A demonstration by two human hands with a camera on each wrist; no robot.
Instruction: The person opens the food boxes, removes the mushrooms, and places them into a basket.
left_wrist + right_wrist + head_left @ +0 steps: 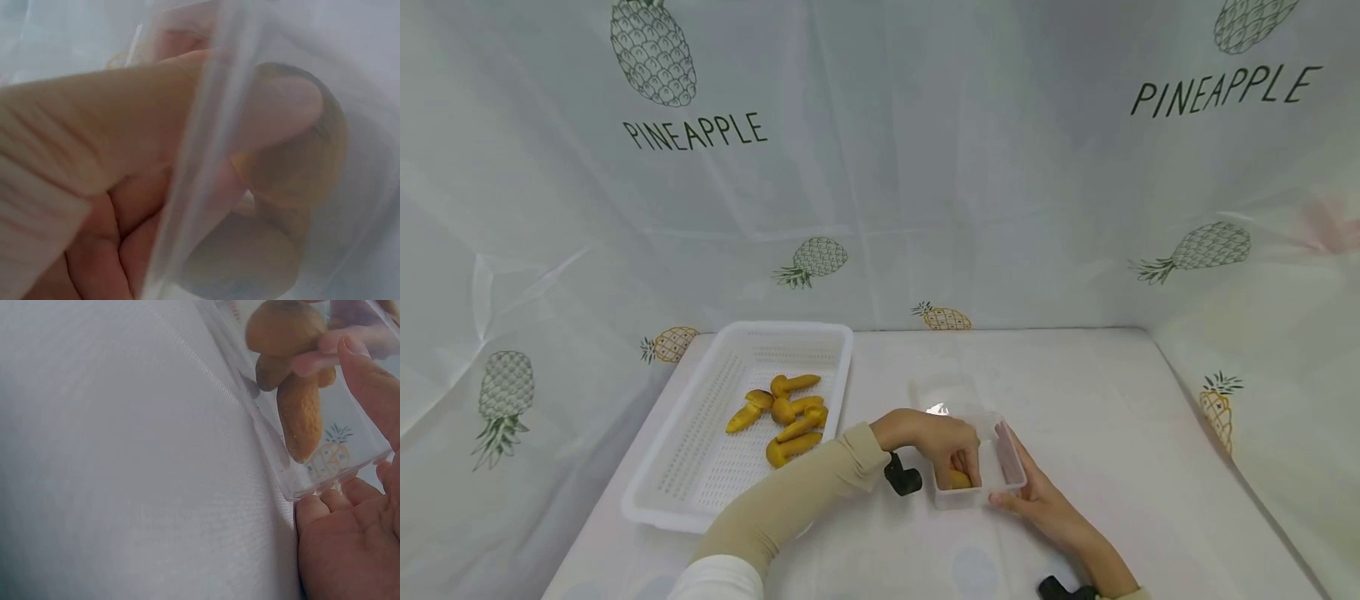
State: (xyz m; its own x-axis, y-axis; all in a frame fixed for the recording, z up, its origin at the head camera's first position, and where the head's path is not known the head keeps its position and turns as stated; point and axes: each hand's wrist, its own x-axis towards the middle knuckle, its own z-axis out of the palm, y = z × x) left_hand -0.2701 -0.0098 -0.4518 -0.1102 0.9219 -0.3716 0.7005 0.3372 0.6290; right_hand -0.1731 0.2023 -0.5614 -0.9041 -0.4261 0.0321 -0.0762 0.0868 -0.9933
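My left hand [946,440] reaches down into a clear plastic box [1011,457] and pinches a yellow-brown mushroom [959,479] near the box's left front corner. Seen through the plastic wall in the left wrist view, the thumb presses on a rounded mushroom cap [300,169], and another mushroom [244,259] lies below it. My right hand [1043,498] grips the box's right side, thumb at the front and fingers along the wall. In the right wrist view, mushroom caps and a stem [300,419] show through the box beside the left fingers.
To the left, a white perforated basket [670,467] holds several yellow-brown mushrooms [796,447]. The box's clear lid [943,390] lies folded back behind it on the white-covered table [1090,392]. Pineapple-printed sheeting [887,167] hangs at the back and sides.
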